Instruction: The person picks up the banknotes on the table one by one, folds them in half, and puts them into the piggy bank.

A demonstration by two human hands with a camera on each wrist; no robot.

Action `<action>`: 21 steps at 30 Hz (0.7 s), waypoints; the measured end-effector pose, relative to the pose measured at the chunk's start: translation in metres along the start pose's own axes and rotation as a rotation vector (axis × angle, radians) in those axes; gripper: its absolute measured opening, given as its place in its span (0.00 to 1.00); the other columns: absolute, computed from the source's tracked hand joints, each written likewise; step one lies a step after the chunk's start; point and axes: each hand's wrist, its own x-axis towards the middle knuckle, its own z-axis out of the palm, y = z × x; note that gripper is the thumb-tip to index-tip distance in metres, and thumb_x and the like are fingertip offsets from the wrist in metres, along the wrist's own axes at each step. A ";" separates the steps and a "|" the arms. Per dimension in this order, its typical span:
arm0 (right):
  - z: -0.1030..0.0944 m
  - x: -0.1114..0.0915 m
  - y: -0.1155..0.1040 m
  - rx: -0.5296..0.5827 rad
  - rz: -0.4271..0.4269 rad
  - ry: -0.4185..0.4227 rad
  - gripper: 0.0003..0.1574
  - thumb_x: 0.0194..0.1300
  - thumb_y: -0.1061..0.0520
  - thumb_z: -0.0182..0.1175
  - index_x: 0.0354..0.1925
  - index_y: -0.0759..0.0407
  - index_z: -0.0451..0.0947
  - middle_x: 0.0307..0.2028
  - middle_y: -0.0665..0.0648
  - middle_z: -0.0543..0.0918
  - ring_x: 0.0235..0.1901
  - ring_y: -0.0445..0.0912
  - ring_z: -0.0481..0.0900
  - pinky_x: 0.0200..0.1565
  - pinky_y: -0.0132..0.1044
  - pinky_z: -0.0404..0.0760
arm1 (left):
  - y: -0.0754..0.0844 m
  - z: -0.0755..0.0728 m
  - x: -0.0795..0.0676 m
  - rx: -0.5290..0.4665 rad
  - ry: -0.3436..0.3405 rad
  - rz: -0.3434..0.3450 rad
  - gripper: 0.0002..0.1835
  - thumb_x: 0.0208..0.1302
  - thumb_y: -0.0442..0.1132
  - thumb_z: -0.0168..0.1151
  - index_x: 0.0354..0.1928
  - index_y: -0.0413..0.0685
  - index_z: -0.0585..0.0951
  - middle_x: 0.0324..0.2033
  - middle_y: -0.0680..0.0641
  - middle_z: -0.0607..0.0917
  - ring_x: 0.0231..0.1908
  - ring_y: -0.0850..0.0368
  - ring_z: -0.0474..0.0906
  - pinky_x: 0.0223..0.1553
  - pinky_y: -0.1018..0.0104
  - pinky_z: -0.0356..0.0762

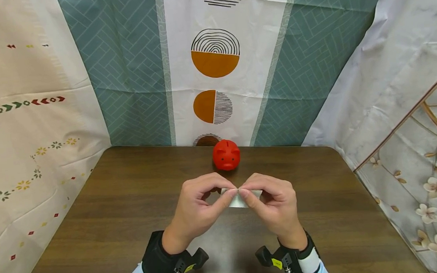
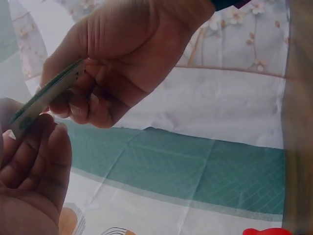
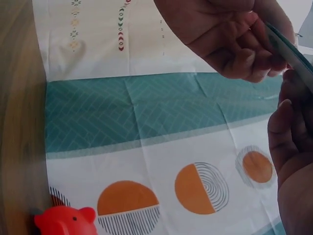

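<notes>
Brown table (image 1: 113, 211), mid-surface: left hand (image 1: 198, 205), right hand (image 1: 274, 202) fingers pinch folded banknote (image 1: 238, 200); red piggy bank (image 1: 226, 154) near far edge.

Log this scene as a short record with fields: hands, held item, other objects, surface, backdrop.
left hand: left hand pinches the folded banknote
right hand: right hand pinches the same note, fingertips meeting the left's
held item: thin, greenish along its edge, held above the table
other object: red piggy bank, beyond the hands, untouched
surface: dark wooden table
backdrop: patterned cloths
</notes>
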 end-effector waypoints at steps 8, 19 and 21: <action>-0.003 -0.002 -0.002 0.002 0.028 0.039 0.03 0.60 0.67 0.62 0.34 0.68 0.80 0.26 0.61 0.80 0.23 0.48 0.74 0.19 0.32 0.73 | 0.000 -0.002 -0.001 -0.014 0.023 -0.006 0.09 0.49 0.18 0.61 0.30 0.35 0.80 0.26 0.45 0.81 0.26 0.55 0.77 0.22 0.65 0.77; -0.009 -0.002 -0.003 0.023 0.049 0.053 0.02 0.60 0.68 0.62 0.34 0.68 0.80 0.25 0.61 0.78 0.23 0.48 0.73 0.21 0.33 0.72 | -0.001 -0.006 -0.001 -0.023 0.027 -0.023 0.08 0.51 0.18 0.58 0.32 0.32 0.80 0.28 0.44 0.82 0.26 0.54 0.77 0.24 0.63 0.79; -0.010 -0.002 -0.003 0.026 0.055 0.053 0.03 0.61 0.67 0.62 0.34 0.68 0.80 0.25 0.61 0.78 0.23 0.48 0.73 0.20 0.33 0.71 | -0.001 -0.006 -0.001 -0.012 0.031 -0.029 0.08 0.51 0.18 0.58 0.33 0.32 0.80 0.28 0.43 0.82 0.26 0.54 0.77 0.24 0.63 0.79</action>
